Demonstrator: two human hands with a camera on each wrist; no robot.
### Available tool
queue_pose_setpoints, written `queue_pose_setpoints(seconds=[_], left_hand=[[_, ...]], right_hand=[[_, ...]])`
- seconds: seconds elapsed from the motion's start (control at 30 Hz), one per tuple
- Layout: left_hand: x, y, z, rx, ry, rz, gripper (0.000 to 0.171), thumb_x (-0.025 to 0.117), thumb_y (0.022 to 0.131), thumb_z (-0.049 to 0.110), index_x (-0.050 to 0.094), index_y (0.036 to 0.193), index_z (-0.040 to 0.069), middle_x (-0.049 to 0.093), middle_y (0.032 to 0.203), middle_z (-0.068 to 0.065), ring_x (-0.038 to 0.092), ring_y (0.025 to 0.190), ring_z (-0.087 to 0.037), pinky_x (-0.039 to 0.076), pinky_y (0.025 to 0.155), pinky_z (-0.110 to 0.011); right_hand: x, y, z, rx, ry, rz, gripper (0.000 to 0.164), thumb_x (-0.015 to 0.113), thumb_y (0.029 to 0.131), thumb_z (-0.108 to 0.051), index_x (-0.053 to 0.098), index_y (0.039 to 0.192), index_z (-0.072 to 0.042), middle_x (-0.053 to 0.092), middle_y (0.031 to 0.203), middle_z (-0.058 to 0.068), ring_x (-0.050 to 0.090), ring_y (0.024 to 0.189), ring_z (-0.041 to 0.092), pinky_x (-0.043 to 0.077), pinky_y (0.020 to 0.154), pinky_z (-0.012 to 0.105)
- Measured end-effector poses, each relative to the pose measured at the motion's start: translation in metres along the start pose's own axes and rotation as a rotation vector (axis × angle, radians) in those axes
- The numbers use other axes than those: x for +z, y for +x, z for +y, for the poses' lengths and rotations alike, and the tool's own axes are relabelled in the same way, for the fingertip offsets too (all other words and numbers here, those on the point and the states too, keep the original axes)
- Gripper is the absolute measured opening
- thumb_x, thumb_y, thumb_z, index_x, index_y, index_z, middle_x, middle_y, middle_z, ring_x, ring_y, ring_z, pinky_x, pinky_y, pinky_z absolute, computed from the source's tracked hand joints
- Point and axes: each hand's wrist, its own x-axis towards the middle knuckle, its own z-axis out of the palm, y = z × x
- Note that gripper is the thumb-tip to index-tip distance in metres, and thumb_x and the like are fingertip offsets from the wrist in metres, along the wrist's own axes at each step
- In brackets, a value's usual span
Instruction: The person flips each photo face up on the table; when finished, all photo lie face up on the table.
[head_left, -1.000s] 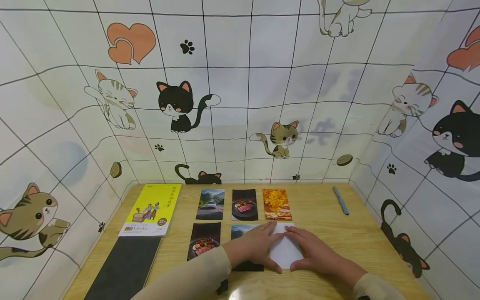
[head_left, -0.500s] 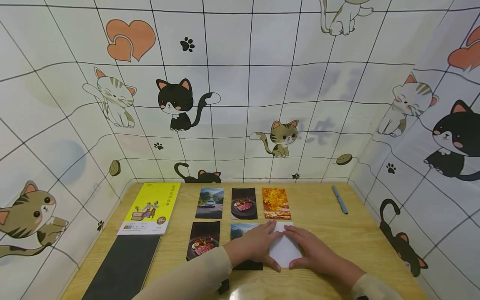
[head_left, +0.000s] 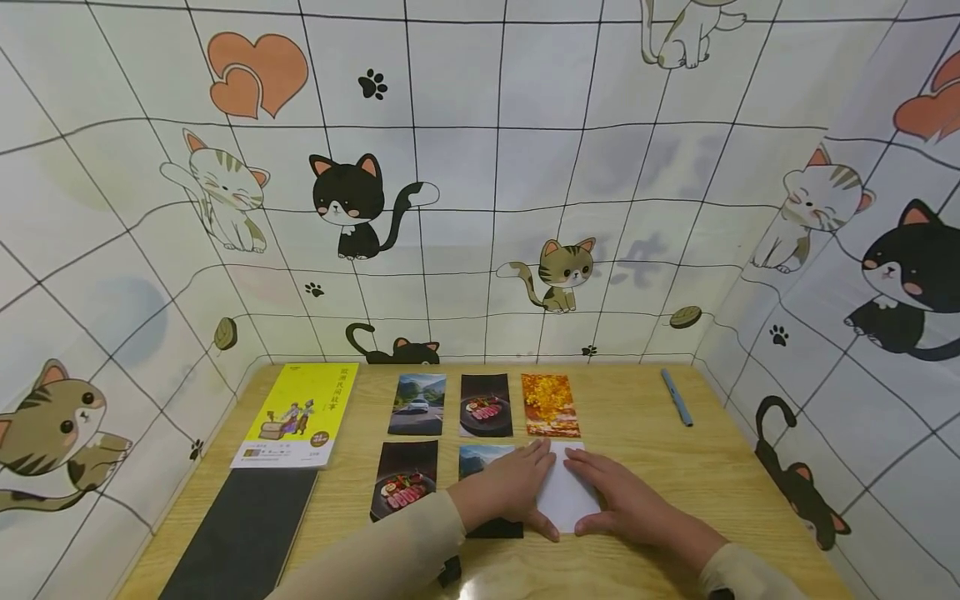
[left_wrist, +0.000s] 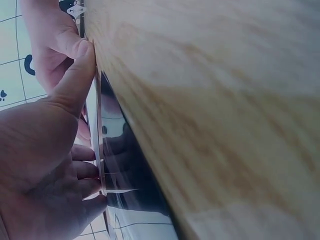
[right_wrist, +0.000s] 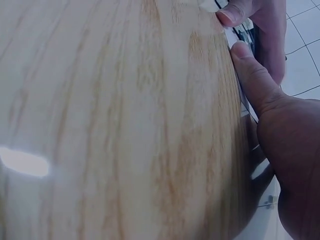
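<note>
A white card (head_left: 567,496) lies face down on the wooden table in the head view, between both hands. My left hand (head_left: 510,487) touches its left side, thumb at the near corner and fingertips by the far edge. On the right side rests my right hand (head_left: 630,504), its thumb and fingers spread along the card. The left forearm and hand partly cover a landscape photo card (head_left: 480,458). In the left wrist view, the left thumb (left_wrist: 75,77) meets the right hand low at the table. The right thumb (right_wrist: 250,65) presses near the card's edge in the right wrist view.
Photo cards of a car (head_left: 417,406), a meat dish (head_left: 486,408) and yellow leaves (head_left: 551,406) form the back row. Another meat-dish card (head_left: 405,479) lies front left. A yellow book (head_left: 300,417) overlaps a dark notebook (head_left: 243,533) at left. A blue pen (head_left: 677,398) lies back right.
Both hands stay around the white card with almost no movement. The head view has shifted slightly, so everything sits a little higher and to the left.
</note>
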Motion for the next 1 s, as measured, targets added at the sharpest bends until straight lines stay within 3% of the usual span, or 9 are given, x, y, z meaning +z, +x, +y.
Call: queue_pose_setpoints(seconds=[0.17, 0.53, 0.8, 1.0], left_hand=[[-0.003, 0.0, -0.001, 0.019, 0.009, -0.002, 0.126, 0.075, 0.081, 0.088, 0.038, 0.171, 0.007, 0.027, 0.181, -0.014, 0.026, 0.167, -0.025, 0.03, 0.13, -0.036], [-0.009, -0.003, -0.004, 0.036, -0.098, -0.006, 0.119, 0.08, 0.084, 0.081, 0.04, 0.17, 0.009, 0.029, 0.18, -0.013, 0.031, 0.165, -0.026, 0.034, 0.129, -0.038], [-0.011, -0.003, -0.01, 0.054, -0.184, -0.031, 0.122, 0.084, 0.083, 0.078, 0.036, 0.173, 0.01, 0.024, 0.182, -0.011, 0.027, 0.166, -0.026, 0.031, 0.13, -0.038], [-0.014, 0.001, -0.015, 0.056, -0.201, -0.055, 0.108, 0.083, 0.09, 0.069, 0.039, 0.173, 0.016, 0.024, 0.182, -0.007, 0.028, 0.166, -0.022, 0.035, 0.128, -0.037]], right_hand=[[-0.002, 0.0, -0.002, 0.007, 0.002, -0.01, 0.098, 0.081, 0.091, -0.065, 0.052, 0.162, -0.005, 0.045, 0.172, 0.015, 0.048, 0.152, 0.045, 0.044, 0.113, 0.07], [0.0, -0.001, 0.001, 0.067, 0.011, -0.034, 0.095, 0.076, 0.093, -0.069, 0.052, 0.164, -0.01, 0.044, 0.173, 0.01, 0.046, 0.154, 0.042, 0.042, 0.118, 0.068], [0.006, 0.0, 0.005, 0.023, 0.053, 0.07, 0.084, 0.082, 0.094, -0.061, 0.058, 0.159, -0.013, 0.053, 0.166, 0.01, 0.053, 0.146, 0.044, 0.046, 0.11, 0.073], [0.01, 0.003, 0.011, 0.003, 0.062, 0.1, 0.081, 0.083, 0.093, -0.06, 0.06, 0.157, -0.015, 0.054, 0.165, 0.008, 0.055, 0.145, 0.042, 0.048, 0.108, 0.071]])
